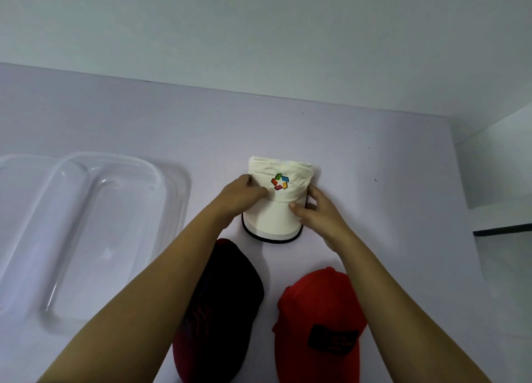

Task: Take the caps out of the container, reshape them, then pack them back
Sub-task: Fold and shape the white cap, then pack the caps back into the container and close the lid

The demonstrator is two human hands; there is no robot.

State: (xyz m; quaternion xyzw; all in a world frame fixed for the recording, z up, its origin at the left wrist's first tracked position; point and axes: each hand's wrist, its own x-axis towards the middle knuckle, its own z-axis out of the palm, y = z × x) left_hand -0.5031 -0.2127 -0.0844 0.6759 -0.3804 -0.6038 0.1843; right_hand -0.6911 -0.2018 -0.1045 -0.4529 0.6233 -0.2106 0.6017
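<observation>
One white cap, sides gripped by left hand, right hand

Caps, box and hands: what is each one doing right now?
white cap, flattened on the table, held at both sides.
dark cap, lying on the table, partly hidden by the left forearm.
red cap, lying on the table, untouched.
clear container, on the table, no cap inside.
left hand, grips the white cap's left side.
right hand, pinches the white cap's right side.

Head-worn view, steeply down, near table
</observation>
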